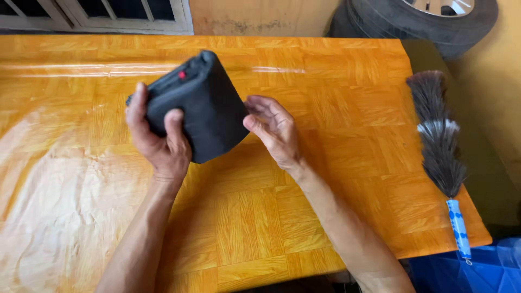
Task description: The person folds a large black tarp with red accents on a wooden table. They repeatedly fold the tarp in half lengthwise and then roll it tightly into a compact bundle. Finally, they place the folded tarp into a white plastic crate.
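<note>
Head view: left hand (pixel 157 138) grips a folded black cloth (pixel 203 106), thumb and fingers clamped on its left edge, held above the orange table (pixel 325 97). Right hand (pixel 274 130) fingers loosely spread, touching the cloth's right edge. Feather duster (pixel 439 146) lies at the far right.

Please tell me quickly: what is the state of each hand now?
Left hand: closed, gripping the folded dark grey cloth bundle.
Right hand: open, fingers touching the bundle's edge.
</note>
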